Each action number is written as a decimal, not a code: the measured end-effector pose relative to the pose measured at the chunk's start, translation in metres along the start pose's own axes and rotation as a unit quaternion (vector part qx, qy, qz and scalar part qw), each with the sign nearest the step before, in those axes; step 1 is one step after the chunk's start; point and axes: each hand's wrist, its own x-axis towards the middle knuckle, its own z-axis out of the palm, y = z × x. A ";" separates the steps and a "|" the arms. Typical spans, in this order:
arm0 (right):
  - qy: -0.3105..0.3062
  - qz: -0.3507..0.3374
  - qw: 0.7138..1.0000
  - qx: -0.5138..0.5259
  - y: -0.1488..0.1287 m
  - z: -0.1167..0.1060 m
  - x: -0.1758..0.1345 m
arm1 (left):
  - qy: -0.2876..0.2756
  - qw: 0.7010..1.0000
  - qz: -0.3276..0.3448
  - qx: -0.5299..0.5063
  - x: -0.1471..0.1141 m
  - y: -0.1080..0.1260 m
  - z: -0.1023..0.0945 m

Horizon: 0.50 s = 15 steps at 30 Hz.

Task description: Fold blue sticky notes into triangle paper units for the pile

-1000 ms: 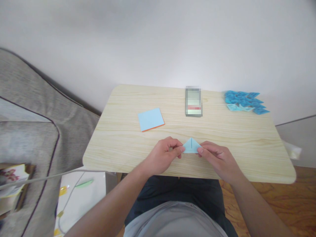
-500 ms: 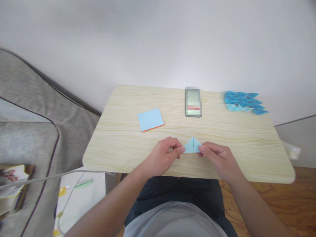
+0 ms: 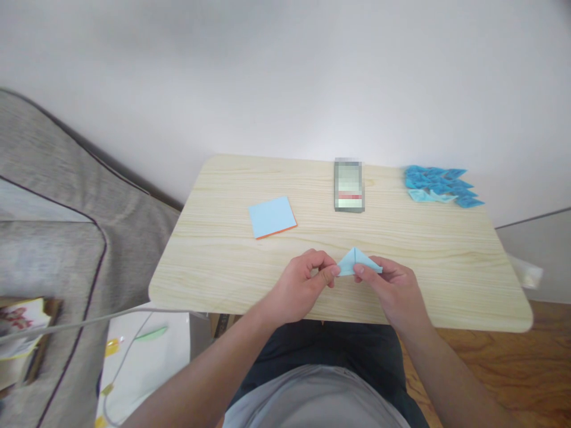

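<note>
Your left hand (image 3: 303, 286) has its fingers pinched on the left corner of a small folded paper (image 3: 347, 262), the thumb lying on top. Your right hand (image 3: 395, 290) grips the same paper from the other side: the thumb presses near the bottom edge, just right of the middle line, with the other fingers behind, and the right corner sticks out past that thumb. So the paper sits between your two sets of fingers, over the near part of the table (image 3: 200, 261), its peak pointing away from you and a line running down from that peak. Whether its underside touches the wood, you cannot tell from this view.

Ahead of your left fingers and off to their left lies a stack of paper (image 3: 273, 217), light blue on top with orange along its near edge. Straight ahead of the gap between your hands is a phone (image 3: 349, 185), its screen pixelated. Well ahead and right of your right fingers, blue folded pieces (image 3: 439, 178) lie clustered, a paler one at the near side.
</note>
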 end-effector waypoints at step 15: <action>0.030 -0.010 0.998 0.048 0.000 0.013 -0.005 | 0.024 1.000 0.008 -0.017 -0.003 0.000 0.011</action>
